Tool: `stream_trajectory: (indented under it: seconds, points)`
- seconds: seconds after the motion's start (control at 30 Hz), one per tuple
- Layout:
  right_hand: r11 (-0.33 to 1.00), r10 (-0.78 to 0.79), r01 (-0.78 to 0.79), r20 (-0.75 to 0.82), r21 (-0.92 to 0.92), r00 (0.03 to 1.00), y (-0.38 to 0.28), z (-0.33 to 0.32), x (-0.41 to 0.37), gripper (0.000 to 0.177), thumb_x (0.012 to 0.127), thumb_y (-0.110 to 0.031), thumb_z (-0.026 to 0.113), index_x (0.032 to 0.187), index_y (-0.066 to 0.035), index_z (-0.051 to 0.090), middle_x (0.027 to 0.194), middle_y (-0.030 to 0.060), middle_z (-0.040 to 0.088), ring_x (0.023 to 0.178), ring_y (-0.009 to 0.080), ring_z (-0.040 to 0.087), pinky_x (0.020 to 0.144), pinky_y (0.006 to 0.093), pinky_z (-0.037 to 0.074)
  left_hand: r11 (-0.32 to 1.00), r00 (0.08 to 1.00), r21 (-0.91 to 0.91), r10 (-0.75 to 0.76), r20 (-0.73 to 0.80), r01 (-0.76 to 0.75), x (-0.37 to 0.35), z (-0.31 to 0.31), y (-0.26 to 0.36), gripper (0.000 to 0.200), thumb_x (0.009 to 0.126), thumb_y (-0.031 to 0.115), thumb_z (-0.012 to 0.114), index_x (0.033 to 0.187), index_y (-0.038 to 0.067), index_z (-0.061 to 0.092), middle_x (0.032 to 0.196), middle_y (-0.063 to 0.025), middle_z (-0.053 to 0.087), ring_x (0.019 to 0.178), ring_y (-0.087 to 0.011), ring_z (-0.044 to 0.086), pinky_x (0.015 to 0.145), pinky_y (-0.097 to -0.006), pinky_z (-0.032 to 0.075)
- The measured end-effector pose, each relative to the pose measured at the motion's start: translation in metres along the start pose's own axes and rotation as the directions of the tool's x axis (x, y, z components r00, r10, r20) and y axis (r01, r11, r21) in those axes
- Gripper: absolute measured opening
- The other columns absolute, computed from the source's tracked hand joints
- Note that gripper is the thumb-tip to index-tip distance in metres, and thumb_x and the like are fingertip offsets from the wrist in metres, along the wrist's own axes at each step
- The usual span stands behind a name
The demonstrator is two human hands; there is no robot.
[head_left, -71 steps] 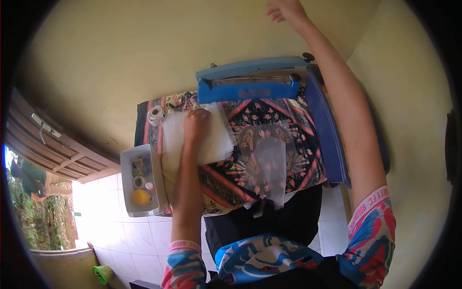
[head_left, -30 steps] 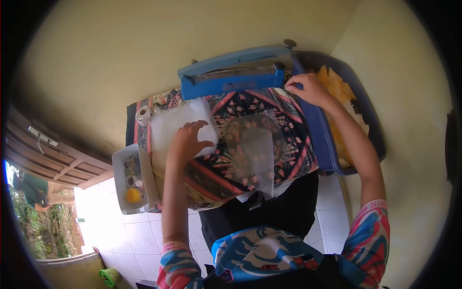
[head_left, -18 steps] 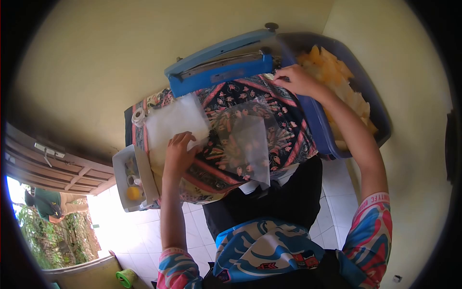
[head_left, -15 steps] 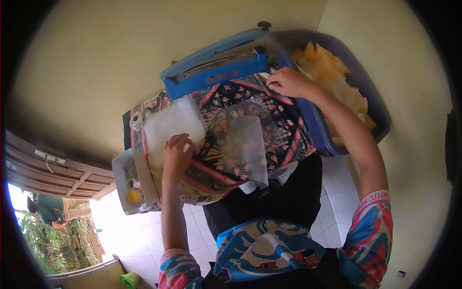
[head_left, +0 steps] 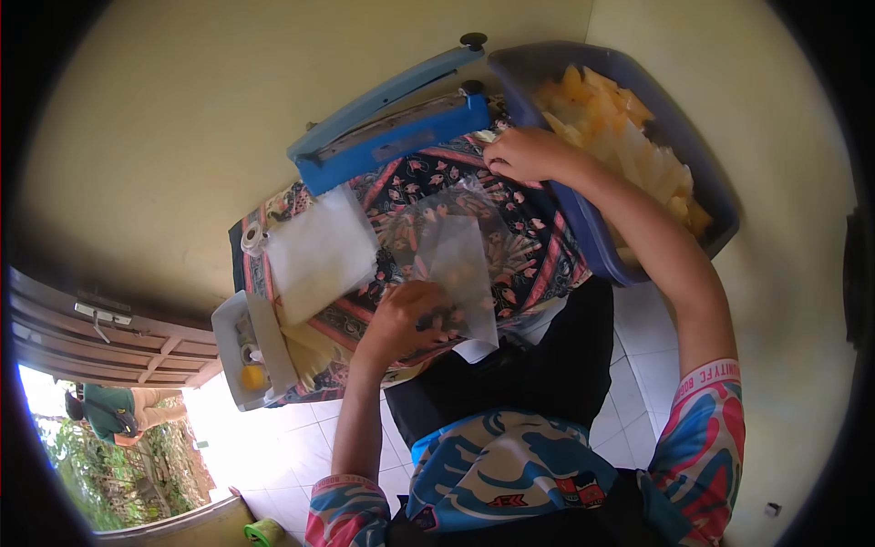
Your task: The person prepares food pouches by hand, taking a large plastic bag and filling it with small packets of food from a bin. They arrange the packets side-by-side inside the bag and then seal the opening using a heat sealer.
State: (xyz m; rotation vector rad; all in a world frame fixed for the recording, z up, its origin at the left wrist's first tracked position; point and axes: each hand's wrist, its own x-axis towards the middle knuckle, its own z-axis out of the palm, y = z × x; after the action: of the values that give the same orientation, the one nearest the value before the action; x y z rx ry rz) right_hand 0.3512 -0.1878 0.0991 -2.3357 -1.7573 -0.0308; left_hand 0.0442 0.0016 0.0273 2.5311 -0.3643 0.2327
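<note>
A clear plastic bag (head_left: 465,264) lies on the patterned cloth (head_left: 538,260) in front of me. My left hand (head_left: 406,319) is over the bag's near left side, fingers curved with the thumb apart from them. Left of it rests a stack of whitish plastic sheets or bags (head_left: 319,246). My right hand (head_left: 527,155) is closed at the cloth's far right, next to the end of the blue impulse sealer (head_left: 392,146), whose arm is raised. Something small and pale shows by its fingertips; I cannot tell what the fingers hold.
A blue-purple tub (head_left: 620,264) full of bagged orange-yellow pieces (head_left: 629,128) stands at the right, under my right forearm. At the left are a roll of tape (head_left: 253,239) and a white bin (head_left: 278,351) with small items. A person (head_left: 109,410) is outside the doorway.
My left hand has moved right, from the whitish stack to the clear bag. My right hand stays by the sealer's end, still closed. The view has shifted slightly.
</note>
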Motion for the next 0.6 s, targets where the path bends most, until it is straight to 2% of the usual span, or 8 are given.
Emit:
stream_trajectory:
  seconds: [0.1,0.2,0.3,0.43,0.5,0.53,0.6]
  points:
    - [1.000,0.010,-0.010,0.016,0.017,1.000,-0.001,-0.002,-0.001,0.014,0.085,-0.017,0.062,0.087,-0.007,0.072,0.082,0.0189,0.069,0.079,0.0391,0.068,0.077,0.0482,0.053,1.000,1.000,-0.022,-0.004,-0.028,0.004,-0.004,0.007,0.006,0.043,0.068,0.012,0.082,0.110,0.011,0.072,0.119,-0.0107,0.067,0.112,-0.0304,0.062,0.099,-0.0414,0.047]
    - [1.000,0.009,-0.009,0.008,0.006,1.000,0.000,0.000,-0.001,0.014,0.085,-0.017,0.062,0.087,-0.007,0.072,0.082,0.0185,0.069,0.079,0.0385,0.068,0.076,0.0478,0.054,1.000,0.988,0.009,-0.025,-0.150,0.026,-0.012,0.021,-0.005,0.026,0.074,0.013,0.078,0.099,0.010,0.073,0.112,-0.0073,0.069,0.111,-0.0255,0.063,0.093,-0.0404,0.049]
    - [1.000,0.012,-0.012,0.010,-0.001,1.000,0.001,0.002,0.000,0.015,0.084,-0.017,0.062,0.088,-0.008,0.073,0.082,0.0179,0.070,0.080,0.0376,0.068,0.076,0.0477,0.054,0.996,0.973,0.087,0.014,-0.229,0.006,-0.015,0.020,-0.005,0.018,0.075,0.007,0.075,0.093,0.009,0.073,0.104,-0.0056,0.071,0.105,-0.0242,0.065,0.088,-0.0390,0.049]
    - [1.000,0.012,-0.012,0.004,0.006,1.000,0.002,0.003,0.000,0.015,0.084,-0.018,0.062,0.089,-0.008,0.072,0.082,0.0169,0.070,0.080,0.0365,0.068,0.074,0.0467,0.054,0.996,0.934,0.051,-0.051,-0.354,0.073,-0.006,0.001,0.003,0.015,0.076,0.000,0.074,0.091,0.005,0.074,0.091,-0.0077,0.073,0.088,-0.0264,0.068,0.081,-0.0384,0.051]
    - [0.997,-0.015,0.015,0.004,0.082,1.000,0.000,0.005,0.002,0.018,0.087,-0.021,0.063,0.092,-0.008,0.073,0.081,0.0158,0.071,0.078,0.0334,0.069,0.074,0.0433,0.054,0.991,0.899,0.089,-0.049,-0.435,0.097,0.007,-0.018,0.016,0.012,0.077,-0.001,0.073,0.088,0.004,0.074,0.085,-0.0080,0.072,0.082,-0.0270,0.068,0.078,-0.0379,0.050]
    - [0.993,-0.026,0.026,0.002,0.119,1.000,-0.004,0.003,0.002,0.019,0.088,-0.023,0.063,0.093,-0.007,0.073,0.081,0.0153,0.071,0.077,0.0319,0.069,0.073,0.0416,0.054,0.987,0.841,0.152,0.046,-0.540,0.044,0.018,-0.025,0.020,0.008,0.077,0.002,0.074,0.083,0.007,0.072,0.069,-0.0068,0.066,0.064,-0.0248,0.063,0.066,-0.0373,0.047]
    - [0.943,-0.078,0.063,0.033,0.327,0.996,-0.021,-0.002,0.003,0.021,0.092,-0.024,0.062,0.099,-0.007,0.073,0.086,0.0127,0.073,0.080,0.0264,0.071,0.075,0.0384,0.054,0.981,0.823,0.184,0.054,-0.565,0.061,0.034,-0.045,0.033,0.007,0.078,0.002,0.074,0.083,0.007,0.072,0.068,-0.0069,0.066,0.062,-0.0244,0.063,0.064,-0.0369,0.047]
